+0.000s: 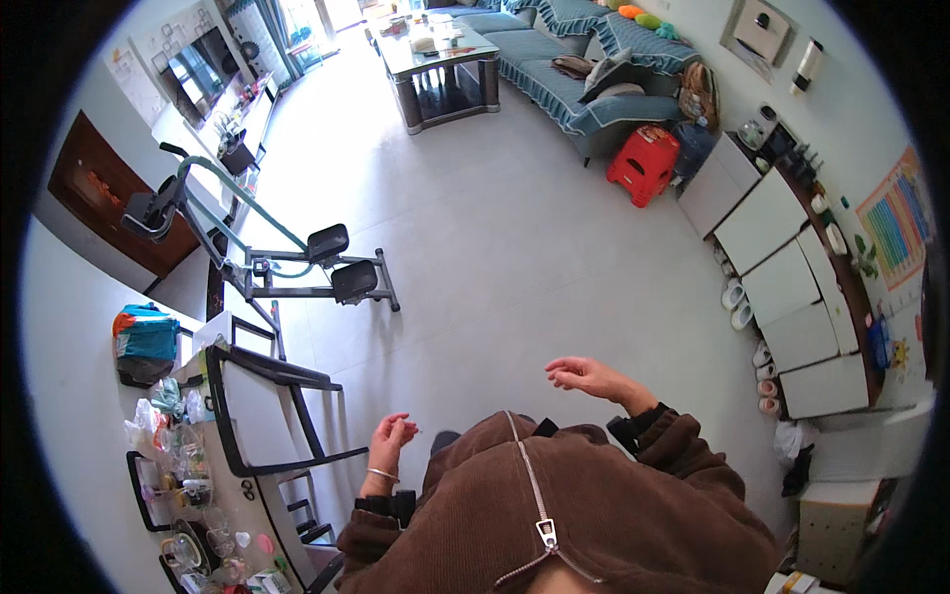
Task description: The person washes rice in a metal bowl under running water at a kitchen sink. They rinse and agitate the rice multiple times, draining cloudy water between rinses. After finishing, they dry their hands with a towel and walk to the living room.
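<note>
My left hand (392, 438), with a bangle at the wrist, hangs at my side with its fingers loosely curled. I make out nothing held in it, though a tiny pale speck shows by the fingertips. Nearest to it is a chair (267, 416) with a black frame and a pale back, beside a cluttered dining table (276, 512). On my other side, my right hand (586, 376) is raised over the pale tiled floor (475, 297). Its fingers are half extended and hold nothing. Both wrists wear black bands.
A stepper exercise machine (297, 267) stands ahead on the left. Farther off are a glass-topped coffee table (438, 63) and a blue-covered sofa (545, 82). A red plastic stool (644, 165) stands by the sofa's end. Shoes (738, 303) line the white cabinet (787, 286) at right.
</note>
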{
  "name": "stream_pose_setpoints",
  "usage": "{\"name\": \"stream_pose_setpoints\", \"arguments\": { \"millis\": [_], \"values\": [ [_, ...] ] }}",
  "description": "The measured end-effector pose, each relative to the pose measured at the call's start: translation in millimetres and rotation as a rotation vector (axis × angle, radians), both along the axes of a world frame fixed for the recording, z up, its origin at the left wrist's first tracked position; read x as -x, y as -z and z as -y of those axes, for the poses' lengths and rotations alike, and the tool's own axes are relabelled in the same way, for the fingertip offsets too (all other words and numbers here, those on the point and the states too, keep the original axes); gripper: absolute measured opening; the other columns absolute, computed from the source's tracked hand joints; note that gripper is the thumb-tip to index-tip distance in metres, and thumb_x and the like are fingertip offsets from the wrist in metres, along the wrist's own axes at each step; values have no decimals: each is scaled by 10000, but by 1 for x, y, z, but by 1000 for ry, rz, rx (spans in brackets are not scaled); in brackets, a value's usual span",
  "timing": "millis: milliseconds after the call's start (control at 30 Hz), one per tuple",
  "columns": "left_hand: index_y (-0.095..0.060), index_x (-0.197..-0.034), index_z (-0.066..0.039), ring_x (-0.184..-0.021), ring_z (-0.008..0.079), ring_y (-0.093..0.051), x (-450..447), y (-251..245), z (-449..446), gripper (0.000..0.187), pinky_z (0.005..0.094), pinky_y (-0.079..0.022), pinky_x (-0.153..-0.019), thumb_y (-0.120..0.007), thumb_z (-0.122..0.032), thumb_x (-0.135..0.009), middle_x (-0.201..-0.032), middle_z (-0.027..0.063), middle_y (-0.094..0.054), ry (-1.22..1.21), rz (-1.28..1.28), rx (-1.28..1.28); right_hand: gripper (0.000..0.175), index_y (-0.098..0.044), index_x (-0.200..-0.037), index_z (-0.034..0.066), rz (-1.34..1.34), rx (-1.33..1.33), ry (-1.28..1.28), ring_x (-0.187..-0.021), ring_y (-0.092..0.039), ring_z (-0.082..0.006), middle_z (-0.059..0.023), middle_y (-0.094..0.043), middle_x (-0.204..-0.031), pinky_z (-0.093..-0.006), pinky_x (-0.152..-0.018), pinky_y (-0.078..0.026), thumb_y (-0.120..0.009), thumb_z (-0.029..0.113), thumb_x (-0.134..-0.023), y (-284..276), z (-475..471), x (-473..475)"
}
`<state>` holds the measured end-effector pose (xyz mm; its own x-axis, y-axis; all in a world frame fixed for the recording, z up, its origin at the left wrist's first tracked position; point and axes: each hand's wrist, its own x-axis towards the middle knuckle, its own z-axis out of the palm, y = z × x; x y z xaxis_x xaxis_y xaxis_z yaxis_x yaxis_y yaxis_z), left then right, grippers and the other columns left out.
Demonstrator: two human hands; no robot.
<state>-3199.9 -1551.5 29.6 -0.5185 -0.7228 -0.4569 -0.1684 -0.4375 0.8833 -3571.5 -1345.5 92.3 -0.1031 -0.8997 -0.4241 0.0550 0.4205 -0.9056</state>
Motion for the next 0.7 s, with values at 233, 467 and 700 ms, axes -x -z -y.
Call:
{"name": "stream_pose_setpoints", "arguments": {
  "millis": [233,467,700],
  "values": [
    [-554,-1077,-22,-800,163,-626,103,-24,185,265,297,-511,-768,-473,-243,-955,-867,77,-640,62,54,104,287,-548,-1138,18,119,170,94,-947,-570,-138,-67,-601,-1020,-289,-838,-472,-496,215,-936,8,179,83],
    [-556,-1104,-69,-906,200,-592,250,-40,401,275,331,-497,-848,-480,-281,-946,-981,73,-620,-226,-277,-327,275,-567,-1120,52,84,-190,624,-860,-583,-107,-28,-602,-937,-234,-740,-478,-524,211,-899,152,239,192],
    [-508,-1125,-39,-894,206,-585,438,-97,536,274,337,-480,-852,-456,-247,-954,-978,107,-601,55,-531,-340,106,-513,-785,73,256,-799,1389,-519,-512,-167,-60,-513,-650,-295,-439,-423,-511,159,-846,228,58,207]
  ]
}}
